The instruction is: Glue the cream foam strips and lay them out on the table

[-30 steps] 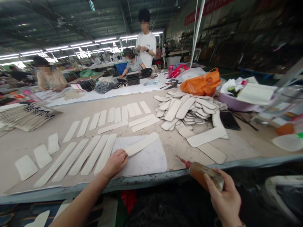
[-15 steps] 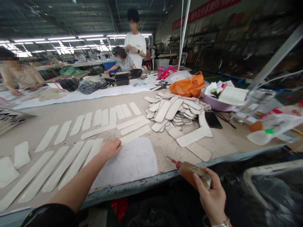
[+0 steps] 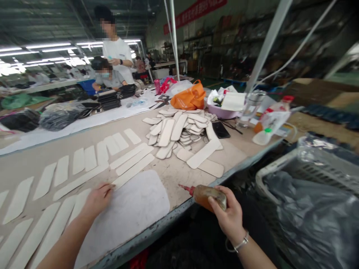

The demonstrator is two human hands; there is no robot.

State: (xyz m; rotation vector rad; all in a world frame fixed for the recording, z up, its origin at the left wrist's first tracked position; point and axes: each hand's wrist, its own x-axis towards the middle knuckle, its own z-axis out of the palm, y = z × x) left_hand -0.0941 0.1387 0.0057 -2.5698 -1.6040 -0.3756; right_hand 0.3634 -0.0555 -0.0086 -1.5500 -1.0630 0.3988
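My right hand (image 3: 228, 211) is wrapped round a glue bottle (image 3: 209, 196) with amber liquid and a red nozzle, its tip pointing left over the table's front edge. My left hand (image 3: 99, 198) is closed, fingers pressed together at the near end of a long white strip (image 3: 134, 172); whether it grips the strip is too small to tell. A white rounded sheet (image 3: 134, 205) lies beside that hand. Rows of white strips (image 3: 79, 160) are spread over the left of the table. Beyond the bottle is a heap of dark-edged white pieces (image 3: 179, 129).
Behind the heap are an orange bag (image 3: 188, 98) and a purple basin (image 3: 221, 111). A black phone (image 3: 221, 130) lies to its right. A crate with grey plastic (image 3: 308, 209) stands at the right. Two people are across the table, near black stacks (image 3: 109, 100).
The view has turned to the right, so the table and its contents sit further left. Both hands stay near the same things, the bottle still in my right hand.
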